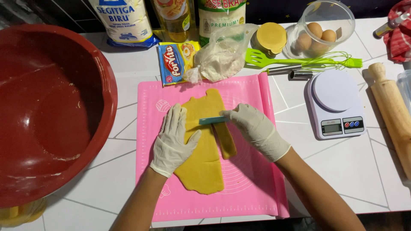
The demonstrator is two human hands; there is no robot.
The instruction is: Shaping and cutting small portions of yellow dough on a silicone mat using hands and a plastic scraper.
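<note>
Your two hands work one dough sheet.
Left hand (173, 139) lies flat on dough (203, 162); right hand (252, 126) pinches one cutter (212, 120).

Single head-worn view, looks steeply down, almost top-down, onto a white tiled counter (342, 171). Close range: forearms enter from the bottom edge, pink mat (252, 179) sits centre frame. Far edge of the counter with packets runs along the top. Red bowl (51, 107) is cropped at left, rolling pin (391, 111) at right. No second view.
</note>
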